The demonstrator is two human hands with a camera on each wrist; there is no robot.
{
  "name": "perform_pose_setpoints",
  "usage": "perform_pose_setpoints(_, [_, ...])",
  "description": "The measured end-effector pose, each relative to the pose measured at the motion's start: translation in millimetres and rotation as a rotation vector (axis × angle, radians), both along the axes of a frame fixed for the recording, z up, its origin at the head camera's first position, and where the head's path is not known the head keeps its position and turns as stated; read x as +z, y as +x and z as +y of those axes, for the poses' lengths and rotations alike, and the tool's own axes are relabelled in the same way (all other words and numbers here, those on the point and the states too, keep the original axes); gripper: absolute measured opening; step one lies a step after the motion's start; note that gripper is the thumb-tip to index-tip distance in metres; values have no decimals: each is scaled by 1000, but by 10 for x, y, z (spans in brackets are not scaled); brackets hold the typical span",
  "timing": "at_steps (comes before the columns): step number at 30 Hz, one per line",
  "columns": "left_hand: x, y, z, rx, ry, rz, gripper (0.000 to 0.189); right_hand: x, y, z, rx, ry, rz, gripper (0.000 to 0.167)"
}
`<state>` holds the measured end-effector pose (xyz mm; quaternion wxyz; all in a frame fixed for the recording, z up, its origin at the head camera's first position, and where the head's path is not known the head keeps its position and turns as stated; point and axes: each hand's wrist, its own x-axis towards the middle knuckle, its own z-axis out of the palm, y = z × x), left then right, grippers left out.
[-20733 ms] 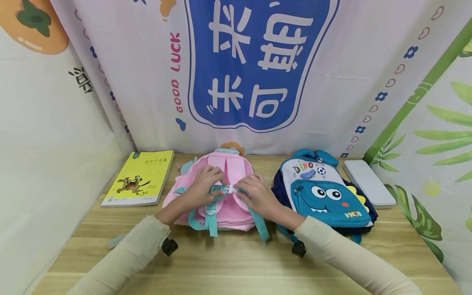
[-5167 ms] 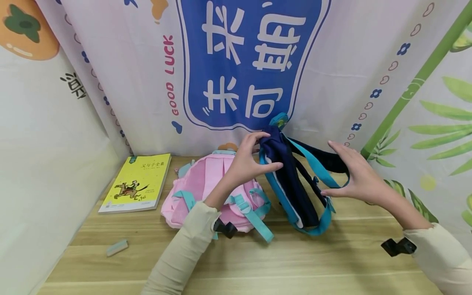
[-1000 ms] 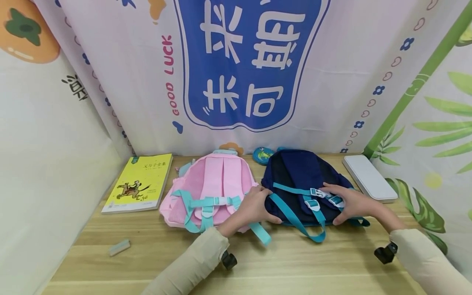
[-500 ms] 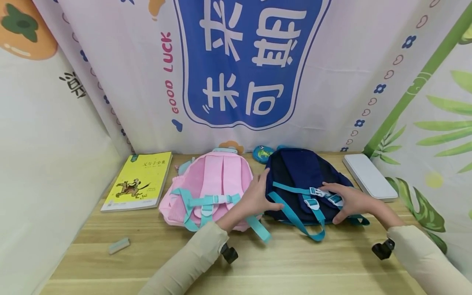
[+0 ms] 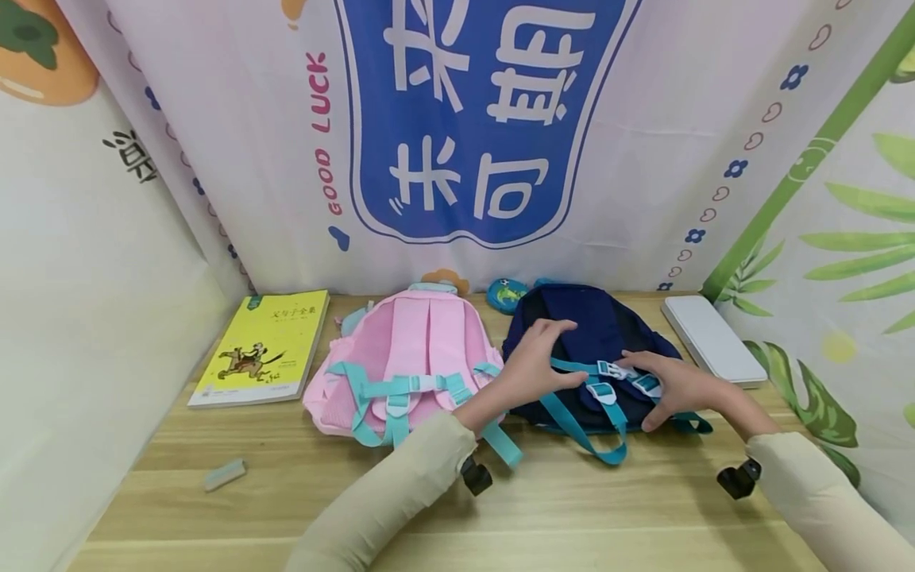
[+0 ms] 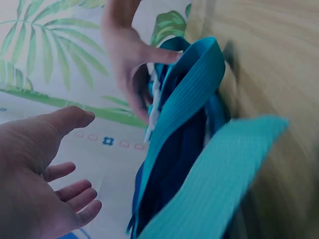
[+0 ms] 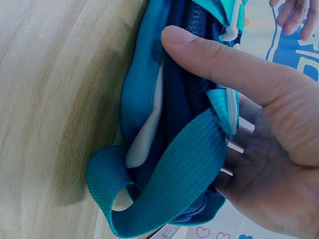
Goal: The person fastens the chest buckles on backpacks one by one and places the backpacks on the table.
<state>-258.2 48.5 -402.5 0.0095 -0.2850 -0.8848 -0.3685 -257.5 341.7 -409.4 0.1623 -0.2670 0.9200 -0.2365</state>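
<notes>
Navy bag (image 5: 600, 334) lay straps (image 5: 616, 418) up on bench (image 5: 572, 516), beside pink bag (image 5: 446, 338). Left hand (image 5: 532, 362) had just shifted from bag's side to above its front, fingers parted, holding nothing. Right hand (image 5: 676, 386) stayed near buckle (image 5: 611, 370), fingers spread, not clenched. Change left both hands about buckle, straps seemingly easier to reach.

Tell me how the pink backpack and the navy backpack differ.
The pink backpack is pale pink, while the navy backpack is dark blue and black. The pink one has mint straps; the navy one has teal straps. The right hand holds the navy one, while neither hand grips the pink one. Both lie strap side up on the table.
</notes>
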Motion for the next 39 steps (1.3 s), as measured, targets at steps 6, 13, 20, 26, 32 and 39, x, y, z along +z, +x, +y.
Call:
perform_pose_setpoints(6, [-57,2,243,-70,-55,-3,64,-7,3,15,-13,13,10,107])
perform_pose_setpoints(13, [-154,-46,412,-92,-130,7,57,-13,-4,-2,-7,-8,-3,103])
perform_pose_setpoints(20, [-228,-105,507,-88,-172,-34,52,-11,17,21,-10,-20,-27,107])
perform_pose_setpoints(26, [-283,-148,563,-82,-207,-18,48,-1,18,11,1,-23,-38,108])
perform_pose_setpoints(32, [-307,-175,591,-75,-229,11,42,-1,13,14,5,-24,-51,108])
perform_pose_setpoints(39, [-318,-166,591,-60,-218,23,38,-19,21,32,8,-50,-55,109])
